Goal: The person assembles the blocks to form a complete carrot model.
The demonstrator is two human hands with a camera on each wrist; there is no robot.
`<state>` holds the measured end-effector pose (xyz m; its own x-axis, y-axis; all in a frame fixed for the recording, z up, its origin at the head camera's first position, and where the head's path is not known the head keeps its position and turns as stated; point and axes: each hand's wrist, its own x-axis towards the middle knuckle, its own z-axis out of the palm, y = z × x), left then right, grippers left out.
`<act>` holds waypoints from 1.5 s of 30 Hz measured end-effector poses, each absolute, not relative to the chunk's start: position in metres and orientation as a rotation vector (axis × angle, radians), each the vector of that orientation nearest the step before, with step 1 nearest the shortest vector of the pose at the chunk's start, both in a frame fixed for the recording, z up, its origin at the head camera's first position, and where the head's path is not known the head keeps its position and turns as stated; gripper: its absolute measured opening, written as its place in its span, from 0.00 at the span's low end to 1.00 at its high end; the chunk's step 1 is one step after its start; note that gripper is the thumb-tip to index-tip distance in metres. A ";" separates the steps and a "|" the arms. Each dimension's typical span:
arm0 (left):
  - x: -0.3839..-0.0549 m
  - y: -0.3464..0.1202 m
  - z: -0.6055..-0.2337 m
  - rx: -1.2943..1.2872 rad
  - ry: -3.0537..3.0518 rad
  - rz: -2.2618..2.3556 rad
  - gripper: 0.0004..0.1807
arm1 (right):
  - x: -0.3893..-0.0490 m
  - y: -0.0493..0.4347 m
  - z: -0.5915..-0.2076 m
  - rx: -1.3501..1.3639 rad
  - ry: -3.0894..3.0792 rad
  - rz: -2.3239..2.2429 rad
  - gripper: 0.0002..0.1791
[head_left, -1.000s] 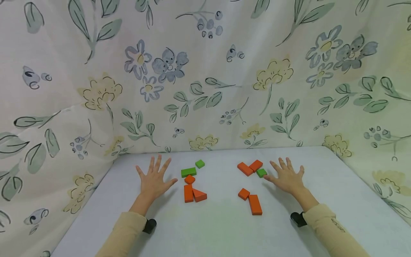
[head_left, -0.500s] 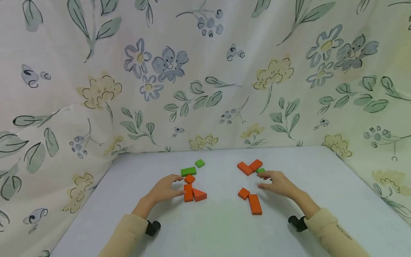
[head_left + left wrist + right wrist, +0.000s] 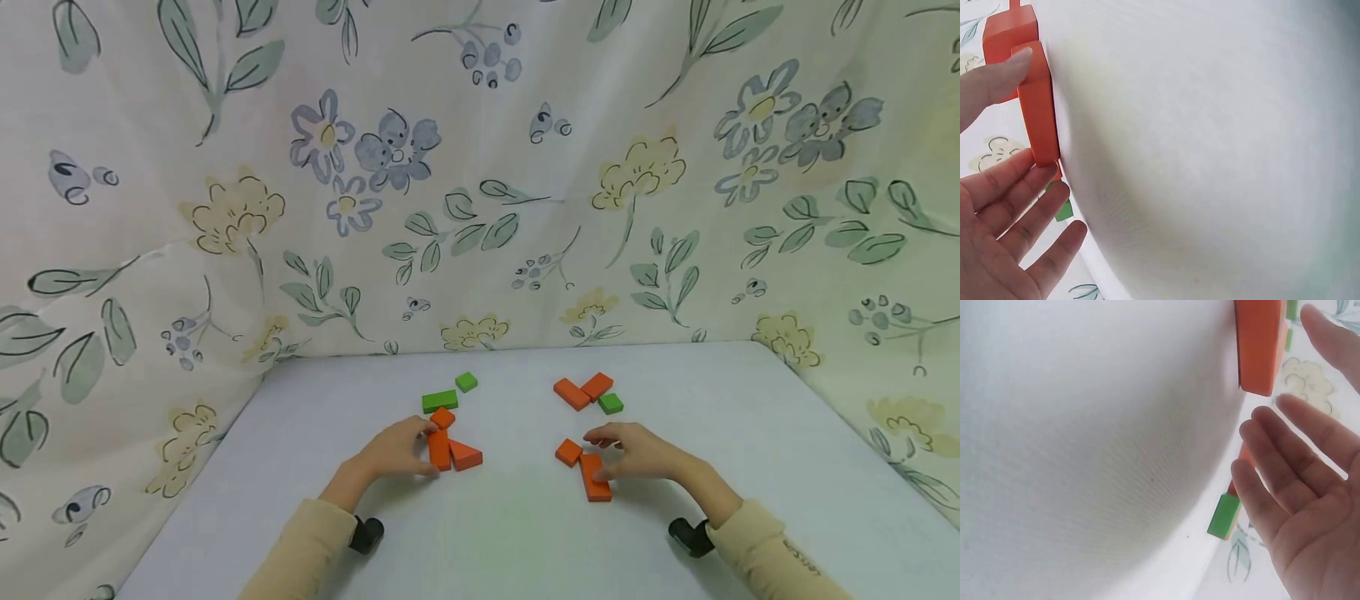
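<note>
My left hand (image 3: 395, 450) spans an orange rectangular block (image 3: 440, 451) lengthwise, thumb at its near end and index finger at its far end. In the left wrist view the thumb overlaps that block (image 3: 1040, 119) and the other fingers extend past it. Touching its right side is an orange triangular block (image 3: 466, 456); a small orange block (image 3: 443, 417) sits at its far end. My right hand (image 3: 643, 451) hovers with bent, spread fingers over another orange rectangular block (image 3: 597, 492). In the right wrist view, its fingers stand apart from this block (image 3: 1257, 347).
A small orange block (image 3: 568, 452) lies by the right rectangular block. Farther back are two orange blocks (image 3: 572, 394) with a green one (image 3: 611, 403). A green rectangular block (image 3: 439, 402) and a small green block (image 3: 467, 382) lie back left. Floral cloth (image 3: 480, 250) hangs behind the white table (image 3: 517, 542).
Both hands, spread wide at first, have come inward. The left has closed in around the orange rectangular block; the right has moved nearer, from beside the green block to the right orange block.
</note>
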<state>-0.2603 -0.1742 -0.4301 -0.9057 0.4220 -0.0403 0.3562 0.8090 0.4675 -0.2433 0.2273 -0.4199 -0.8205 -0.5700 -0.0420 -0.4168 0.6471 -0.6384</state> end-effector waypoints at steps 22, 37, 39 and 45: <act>-0.266 -0.159 -0.411 0.556 3.012 0.898 0.32 | -0.236 0.219 -0.420 -0.866 2.627 -0.856 0.35; -0.269 -0.096 -0.413 0.810 2.875 0.839 0.31 | -0.228 0.217 -0.413 -0.855 2.634 -0.828 0.32; -0.269 -0.091 -0.415 0.823 2.867 0.795 0.31 | -0.228 0.217 -0.412 -0.872 2.638 -0.815 0.32; -0.270 -0.083 -0.420 0.799 2.849 0.666 0.33 | -0.227 0.216 -0.412 -0.908 2.652 -0.787 0.29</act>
